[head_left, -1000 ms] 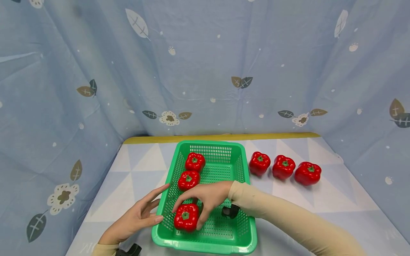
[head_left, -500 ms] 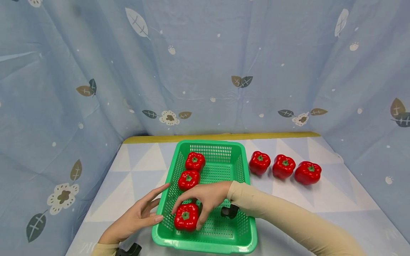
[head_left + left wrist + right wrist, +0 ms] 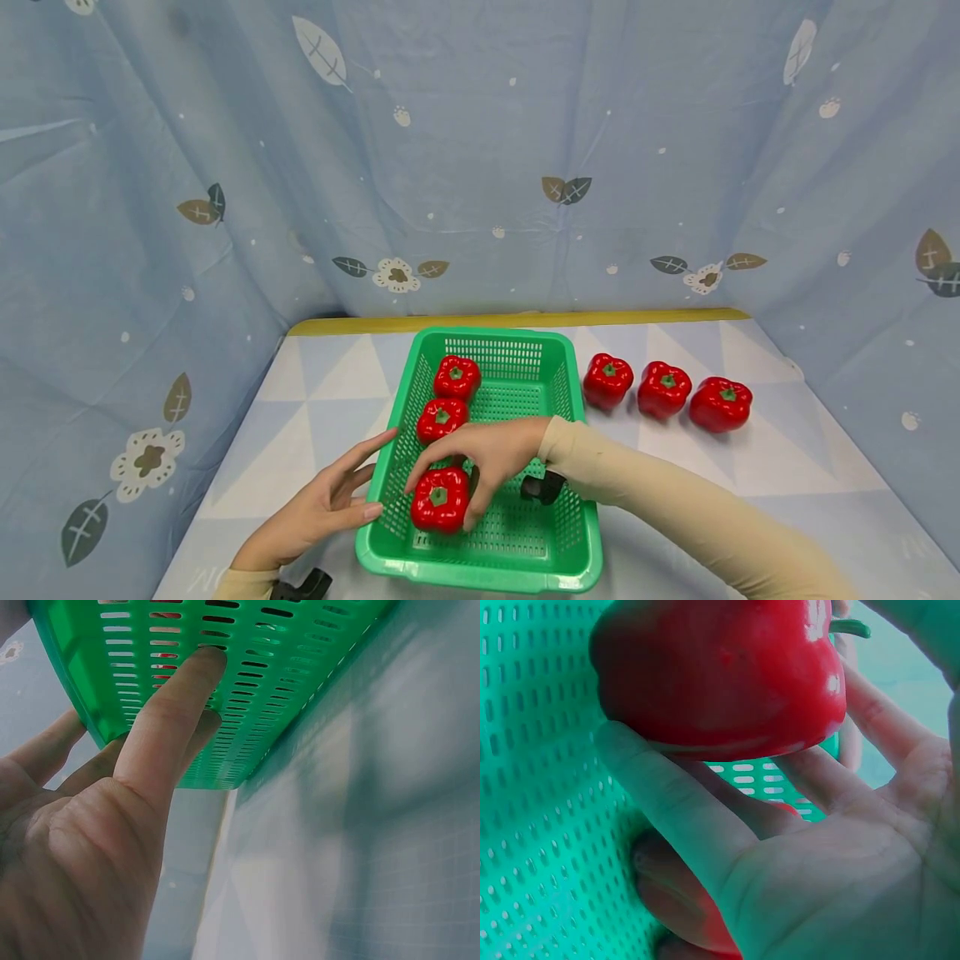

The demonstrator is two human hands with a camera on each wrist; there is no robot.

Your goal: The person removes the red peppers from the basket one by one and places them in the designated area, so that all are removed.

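Note:
A green perforated plastic basket [image 3: 480,581] stands on the table. Along its left half lie two red bell peppers, a far one [image 3: 457,379] and a middle one [image 3: 442,422]. My right hand [image 3: 489,457], inside the basket, grips another red bell pepper [image 3: 439,502] with thumb and fingers round its sides, its green stem upward. In the right wrist view this held pepper [image 3: 727,675] appears apart from the basket floor. My left hand [image 3: 318,512] rests its extended fingers against the basket's outer left side; fingertips [image 3: 206,667] touch the slotted wall.
To the right of the basket, three more red bell peppers [image 3: 607,382], [image 3: 663,390], [image 3: 721,405] sit in a row on the patterned tablecloth [image 3: 780,467]. A yellow strip [image 3: 517,320] marks the table's back edge, with a blue patterned curtain [image 3: 480,167] behind.
In the last half second my right hand and its bell pepper have shifted slightly upward in the head view and a little right. My left hand stays in place.

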